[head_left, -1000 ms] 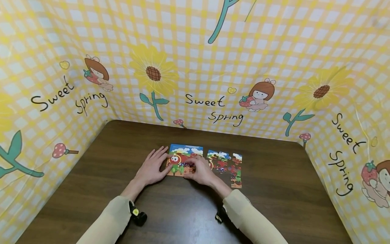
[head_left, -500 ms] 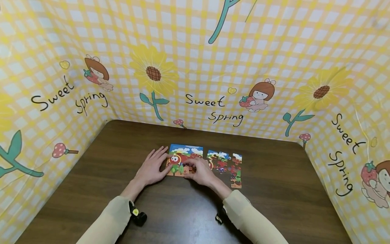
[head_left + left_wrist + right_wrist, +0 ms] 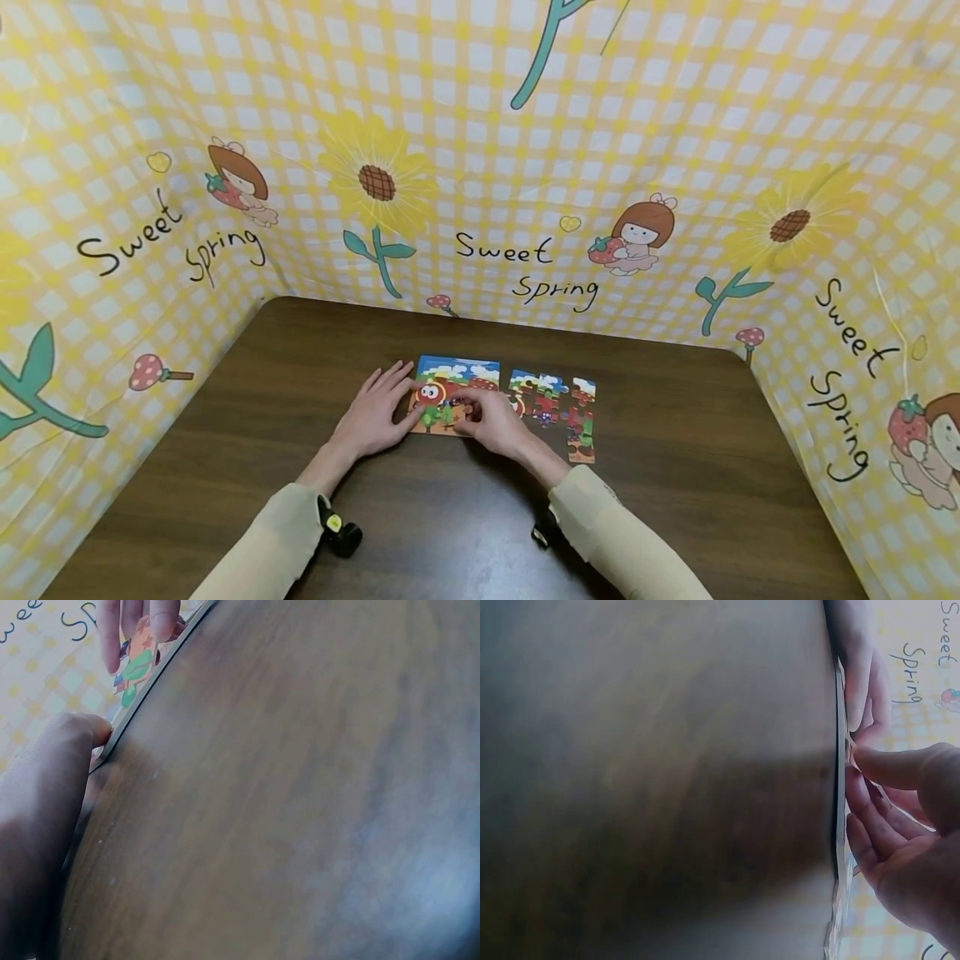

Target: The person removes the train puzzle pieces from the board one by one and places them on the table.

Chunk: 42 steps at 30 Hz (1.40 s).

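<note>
A jigsaw puzzle (image 3: 461, 371) with a bright cartoon picture lies on the table in the head view. My left hand (image 3: 375, 412) rests at its left side, fingers spread and straight, the thumb touching the puzzle's lower left. Over the lower right part, my right hand (image 3: 495, 421) pinches a puzzle piece between thumb and fingers. In the left wrist view this puzzle piece (image 3: 139, 666), orange and green, stands tilted above the board's edge. The right wrist view shows the thumb and fingertips (image 3: 859, 776) close against the board. My right hand hides the puzzle's right part.
Several loose puzzle pieces (image 3: 547, 398) lie just right of my right hand, with a column of joined pieces (image 3: 581, 425) farther right. The brown wooden table (image 3: 450, 517) is bordered by a yellow checked cloth (image 3: 510, 167) at the back and sides.
The piece in my right fingers has shifted and tilted a little over the puzzle, and the right thumb has moved slightly. My left hand stays in place.
</note>
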Tool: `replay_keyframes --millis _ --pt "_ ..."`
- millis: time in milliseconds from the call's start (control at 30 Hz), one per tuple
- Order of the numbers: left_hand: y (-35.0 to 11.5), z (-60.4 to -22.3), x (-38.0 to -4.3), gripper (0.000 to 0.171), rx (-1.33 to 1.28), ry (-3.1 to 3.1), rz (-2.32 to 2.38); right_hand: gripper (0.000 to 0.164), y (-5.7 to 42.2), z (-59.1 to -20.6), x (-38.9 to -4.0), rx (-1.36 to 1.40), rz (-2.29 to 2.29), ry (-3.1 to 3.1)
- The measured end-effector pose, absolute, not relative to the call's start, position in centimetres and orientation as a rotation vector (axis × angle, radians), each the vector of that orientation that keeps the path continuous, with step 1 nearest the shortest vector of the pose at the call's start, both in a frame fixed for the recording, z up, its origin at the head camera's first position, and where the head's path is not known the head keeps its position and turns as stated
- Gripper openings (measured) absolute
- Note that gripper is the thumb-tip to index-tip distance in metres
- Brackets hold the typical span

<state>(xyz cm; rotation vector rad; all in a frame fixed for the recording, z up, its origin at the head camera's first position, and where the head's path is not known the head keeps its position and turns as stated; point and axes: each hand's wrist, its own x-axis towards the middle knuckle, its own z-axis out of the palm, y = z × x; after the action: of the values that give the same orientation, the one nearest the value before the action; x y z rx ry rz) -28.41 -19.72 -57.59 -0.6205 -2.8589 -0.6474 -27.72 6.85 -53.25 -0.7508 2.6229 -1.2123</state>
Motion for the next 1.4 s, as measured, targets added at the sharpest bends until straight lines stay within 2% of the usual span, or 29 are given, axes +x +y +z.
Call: replay_keyframes --millis 633,1400 --pt "-19.6 -57.6 -28.3 0.050 -0.629 -2.860 -0.654 0.044 9.3 -53.4 -27.0 -0.525 -1.632 2.374" --pt "-19.6 -57.4 -28.2 0.046 -0.613 -2.861 -0.656 0.047 15.8 -52.1 -24.7 -0.429 -1.655 2.434"
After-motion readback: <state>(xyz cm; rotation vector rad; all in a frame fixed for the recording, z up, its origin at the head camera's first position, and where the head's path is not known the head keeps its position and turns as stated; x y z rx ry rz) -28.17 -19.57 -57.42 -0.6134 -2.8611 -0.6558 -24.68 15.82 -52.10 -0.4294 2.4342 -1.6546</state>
